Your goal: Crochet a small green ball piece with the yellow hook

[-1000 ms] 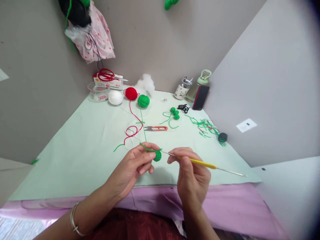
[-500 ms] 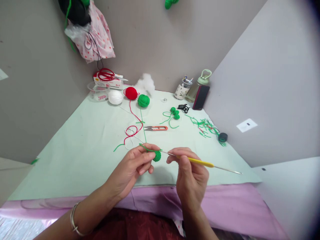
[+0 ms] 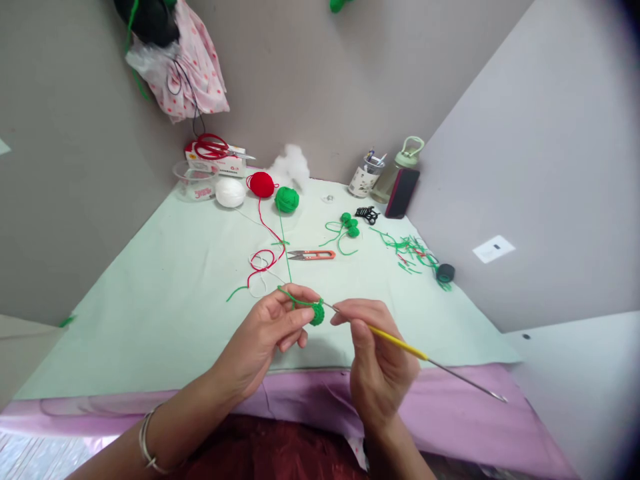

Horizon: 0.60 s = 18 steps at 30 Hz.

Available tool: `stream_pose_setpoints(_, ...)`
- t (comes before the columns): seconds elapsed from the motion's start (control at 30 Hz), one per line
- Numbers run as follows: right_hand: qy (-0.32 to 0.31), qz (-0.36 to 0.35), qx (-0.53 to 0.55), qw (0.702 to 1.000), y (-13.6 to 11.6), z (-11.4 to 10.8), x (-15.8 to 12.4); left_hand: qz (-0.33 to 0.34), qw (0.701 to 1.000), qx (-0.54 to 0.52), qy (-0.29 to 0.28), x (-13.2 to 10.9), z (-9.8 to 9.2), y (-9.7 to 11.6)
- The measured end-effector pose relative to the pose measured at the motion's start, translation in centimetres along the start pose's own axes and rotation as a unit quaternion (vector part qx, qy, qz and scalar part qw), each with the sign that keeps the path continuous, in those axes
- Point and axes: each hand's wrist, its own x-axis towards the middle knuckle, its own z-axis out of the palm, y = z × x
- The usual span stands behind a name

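Observation:
My left hand pinches a small round green crochet piece between thumb and fingers, with green yarn looped over the index finger. That strand runs up the table to a green yarn ball. My right hand is closed on a yellow-handled crochet hook. Its metal tip meets the green piece and its long rear end slants down to the right. Both hands hover over the near part of the pale green table cover.
Red and white yarn balls, stuffing, a clear tub and red scissors sit at the back. Orange thread snips, small green crochet balls, yarn scraps, a black cap, a pen cup, a bottle and a phone lie right. Walls enclose three sides.
My right hand has tilted the hook, so its rear end swung lower toward the table's near right edge. The left hand and the green piece have barely moved.

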Motion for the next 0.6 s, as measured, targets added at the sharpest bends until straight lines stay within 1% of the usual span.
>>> stream_pose_setpoints(0.1,0.012,0.019,0.018,1.0,0.4,0.4,0.1,-0.007,1.0,0.01,-0.008,0.0,0.2,0.0)
stream_pose_setpoints(0.2,0.024,0.067,0.077,0.994,1.0,0.8,0.1,-0.018,1.0,0.019,-0.014,0.0,0.2,0.1)
stream_pose_setpoints(0.3,0.018,0.131,0.163,0.978,1.5,1.0,-0.1,-0.026,0.999,0.028,-0.006,0.1,0.2,0.0)
stream_pose_setpoints(0.37,0.002,0.16,0.201,0.966,1.6,1.1,-0.2,-0.028,0.999,0.035,-0.008,0.3,0.1,-0.1)
stream_pose_setpoints(0.43,-0.016,0.181,0.225,0.957,1.6,1.1,-0.1,-0.032,0.998,0.05,-0.033,0.4,0.0,0.0)
stream_pose_setpoints(0.5,-0.018,0.211,0.26,0.942,1.3,1.0,0.3,-0.044,0.991,0.099,-0.079,0.3,-0.4,0.8)
stream_pose_setpoints(0.57,-0.009,0.252,0.31,0.917,1.1,0.6,0.9,-0.058,0.968,0.205,-0.13,0.1,-1.3,2.4)
stream_pose_setpoints(0.6,-0.007,0.273,0.336,0.902,1.0,0.3,1.2,-0.042,0.952,0.26,-0.155,0.0,-2.0,3.4)
